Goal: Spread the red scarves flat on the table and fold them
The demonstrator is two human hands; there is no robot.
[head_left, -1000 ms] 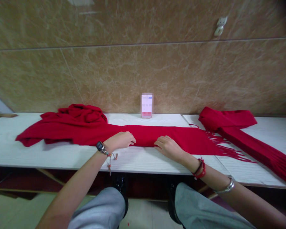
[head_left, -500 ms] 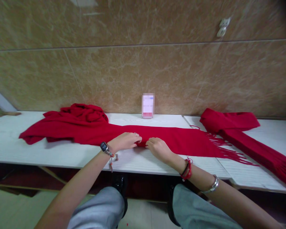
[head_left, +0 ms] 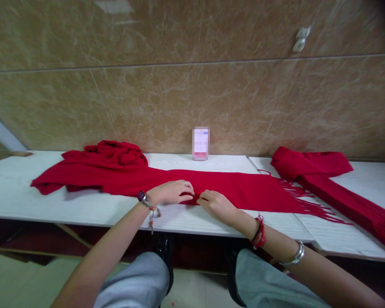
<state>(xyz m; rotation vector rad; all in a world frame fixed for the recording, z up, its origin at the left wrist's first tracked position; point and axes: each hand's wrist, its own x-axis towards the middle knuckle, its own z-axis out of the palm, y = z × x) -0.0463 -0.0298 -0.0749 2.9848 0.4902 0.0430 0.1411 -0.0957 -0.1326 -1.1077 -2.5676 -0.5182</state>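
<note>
A long red scarf (head_left: 244,188) lies stretched along the white shelf (head_left: 93,211), its fringe spread toward the right and its left end heaped up in loose folds. My left hand (head_left: 173,192) rests on the scarf's near edge, fingers stretched out and thumb held apart from them. Just right of it, my right hand (head_left: 218,206) has its fingers bent and closed at the same edge, pinching the cloth. A narrow gap of red fabric shows between the two hands. The fingertips of the right hand are partly hidden.
A second red scarf (head_left: 311,163), folded over itself, lies at the right, its strip running to the shelf's front edge. A blurred-out phone-like screen (head_left: 200,144) leans against the brown tiled wall (head_left: 167,102). A white cat-shaped hook (head_left: 301,39) is on the wall.
My left fingers have loosened and straightened. The scarf's near edge between my hands now lies lower and flatter. My right hand has shifted slightly right and nearer.
</note>
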